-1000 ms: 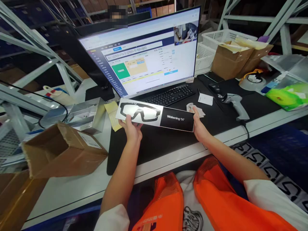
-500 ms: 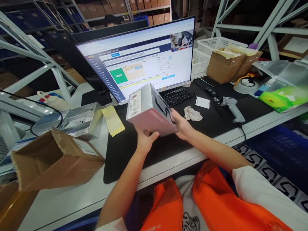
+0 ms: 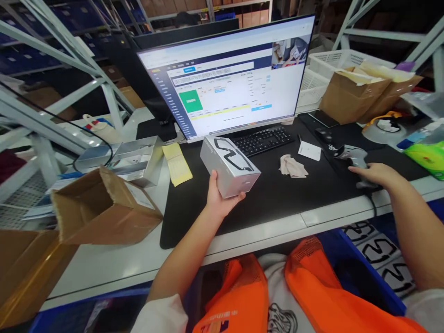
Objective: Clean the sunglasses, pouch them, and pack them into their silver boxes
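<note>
My left hand (image 3: 222, 199) holds a silver product box (image 3: 231, 166) from below and the near side, thumb up along its left face. The box is tilted above the black desk mat (image 3: 270, 199), and a black looped outline is printed on its top. On the right, my right hand (image 3: 378, 175) is closed over the handle of a grey barcode scanner (image 3: 354, 157); some of its fingers are hidden. Left of the scanner lie a crumpled paper (image 3: 292, 166) and a small white card (image 3: 310, 151).
A monitor (image 3: 229, 88) stands behind a black keyboard (image 3: 265, 141). Left are a yellow paper pad (image 3: 177, 164), an open cardboard box (image 3: 107, 212) and a grey tray (image 3: 149, 162). Brown cartons (image 3: 350, 95), white baskets (image 3: 342, 58) and a tape roll (image 3: 385, 127) fill the right back.
My right hand has let go of the box and moved right onto the scanner. The box, now in my left hand alone, has turned to show its printed top. The view has shifted.
</note>
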`<action>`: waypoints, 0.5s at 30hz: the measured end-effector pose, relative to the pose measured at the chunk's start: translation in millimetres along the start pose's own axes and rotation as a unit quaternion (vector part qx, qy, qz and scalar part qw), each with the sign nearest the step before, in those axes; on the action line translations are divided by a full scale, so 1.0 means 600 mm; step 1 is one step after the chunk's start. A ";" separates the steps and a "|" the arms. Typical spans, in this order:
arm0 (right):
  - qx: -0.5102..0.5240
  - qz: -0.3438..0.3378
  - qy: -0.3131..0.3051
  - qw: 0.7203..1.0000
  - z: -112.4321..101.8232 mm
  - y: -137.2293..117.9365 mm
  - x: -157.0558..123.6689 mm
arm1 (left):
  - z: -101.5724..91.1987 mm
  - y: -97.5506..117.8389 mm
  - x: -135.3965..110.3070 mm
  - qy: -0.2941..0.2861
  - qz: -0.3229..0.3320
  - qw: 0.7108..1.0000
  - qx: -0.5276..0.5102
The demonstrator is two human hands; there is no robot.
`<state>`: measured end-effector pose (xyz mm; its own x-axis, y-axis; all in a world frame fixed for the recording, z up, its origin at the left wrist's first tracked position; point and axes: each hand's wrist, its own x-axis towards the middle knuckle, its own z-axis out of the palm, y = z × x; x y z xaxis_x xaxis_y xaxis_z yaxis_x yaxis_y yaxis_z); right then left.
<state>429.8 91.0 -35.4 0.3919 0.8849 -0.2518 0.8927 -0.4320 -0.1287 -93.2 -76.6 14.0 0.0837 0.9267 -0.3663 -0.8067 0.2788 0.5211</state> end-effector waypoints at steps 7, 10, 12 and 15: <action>0.340 -0.029 0.104 0.934 0.015 -0.004 -0.053 | -0.023 -0.007 0.029 0.056 0.075 0.991 0.095; 0.561 -0.101 0.024 0.821 -0.030 0.002 -0.114 | -0.052 -0.010 0.052 0.083 0.253 0.924 0.273; 0.625 -0.153 -0.062 0.763 -0.059 -0.003 -0.163 | -0.068 -0.005 0.063 0.123 0.383 0.811 0.424; 0.563 -0.203 -0.158 0.785 -0.076 -0.029 -0.243 | -0.082 0.002 0.068 0.180 0.495 0.605 0.597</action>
<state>367.2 -22.3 47.5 -0.1077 0.9790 -0.1730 0.0968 -0.1629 -0.9819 -119.3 -51.0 -38.2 -0.4003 0.7332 0.5497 0.6593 -0.1862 0.7285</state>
